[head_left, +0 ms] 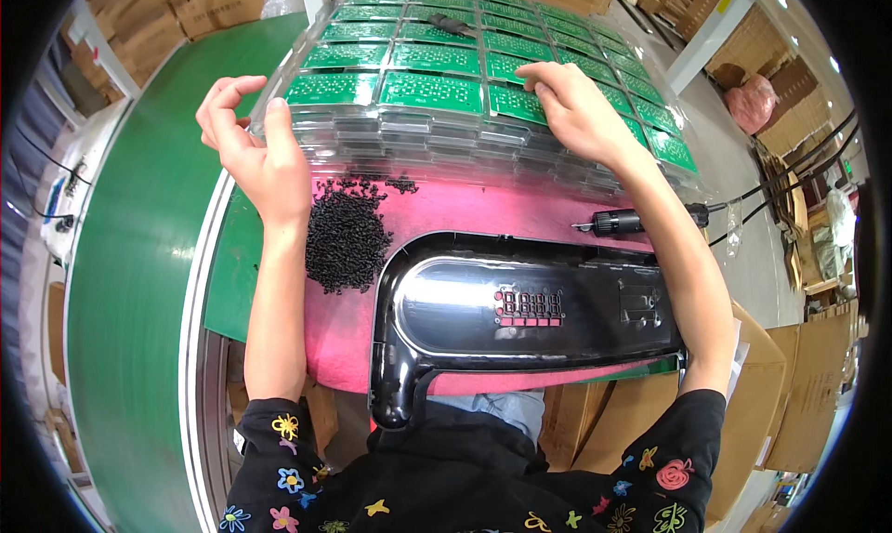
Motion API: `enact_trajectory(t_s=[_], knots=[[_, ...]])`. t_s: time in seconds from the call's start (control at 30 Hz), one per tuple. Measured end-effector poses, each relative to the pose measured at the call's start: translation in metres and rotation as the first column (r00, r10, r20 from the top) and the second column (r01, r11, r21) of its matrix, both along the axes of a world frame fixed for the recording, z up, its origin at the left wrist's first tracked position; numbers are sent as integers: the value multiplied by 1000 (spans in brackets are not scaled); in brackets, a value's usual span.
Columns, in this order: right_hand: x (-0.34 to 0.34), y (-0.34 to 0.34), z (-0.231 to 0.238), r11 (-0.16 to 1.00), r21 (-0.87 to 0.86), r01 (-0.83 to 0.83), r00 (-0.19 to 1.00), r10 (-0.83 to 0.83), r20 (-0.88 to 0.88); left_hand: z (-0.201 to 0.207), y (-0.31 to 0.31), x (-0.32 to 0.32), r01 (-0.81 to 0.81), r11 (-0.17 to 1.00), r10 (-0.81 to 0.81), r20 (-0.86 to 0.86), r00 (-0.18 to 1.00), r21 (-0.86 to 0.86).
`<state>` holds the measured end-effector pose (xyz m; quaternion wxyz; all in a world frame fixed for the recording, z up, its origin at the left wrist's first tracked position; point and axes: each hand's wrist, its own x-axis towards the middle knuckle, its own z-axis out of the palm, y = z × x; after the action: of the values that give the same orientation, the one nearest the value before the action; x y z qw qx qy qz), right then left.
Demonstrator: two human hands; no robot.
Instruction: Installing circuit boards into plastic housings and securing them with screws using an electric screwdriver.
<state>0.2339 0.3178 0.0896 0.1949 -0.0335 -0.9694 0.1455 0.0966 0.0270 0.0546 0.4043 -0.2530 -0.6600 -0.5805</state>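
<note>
a green circuit board (512, 104) is lying in the near row of the clear tray stack (418, 131), toward the counter (232, 301)'s far edge. the right hand (583, 115), the nearer, is overlapping its right end, fingers bending; i cannot tell whether they're pinching. the left hand (265, 161) is spreading by the stack's near left corner.

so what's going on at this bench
A person's right hand is over the green boards in the stacked clear trays, the left hand at the trays' left edge. Nearer, a black shell lies on the pink mat, small black parts piled to its left, a screwdriver behind it.
</note>
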Motion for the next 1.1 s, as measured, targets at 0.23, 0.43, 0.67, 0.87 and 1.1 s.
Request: enact_trajectory(t_s=[0.23, 0.43, 0.67, 0.87, 1.1], knots=[[-1, 3, -9, 985, 170, 23, 997, -10, -79, -5, 15, 29, 126, 977, -154, -161, 975, -173], [24, -18, 15, 995, 104, 10, 991, 4, -134, -8, 17, 42, 281, 933, -324, -185, 928, -227], [94, -92, 46, 869, 473, -147, 846, 358, -395, 7, 13, 73, 918, 393, -859, 334, 387, -51], [128, -105, 23, 687, 714, -133, 715, 566, -411, 6, 10, 93, 969, 40, -775, 620, -125, 245], [164, -105, 8, 868, 424, -257, 883, 389, -262, 3, 21, 111, 976, 210, -783, 588, 205, -61]])
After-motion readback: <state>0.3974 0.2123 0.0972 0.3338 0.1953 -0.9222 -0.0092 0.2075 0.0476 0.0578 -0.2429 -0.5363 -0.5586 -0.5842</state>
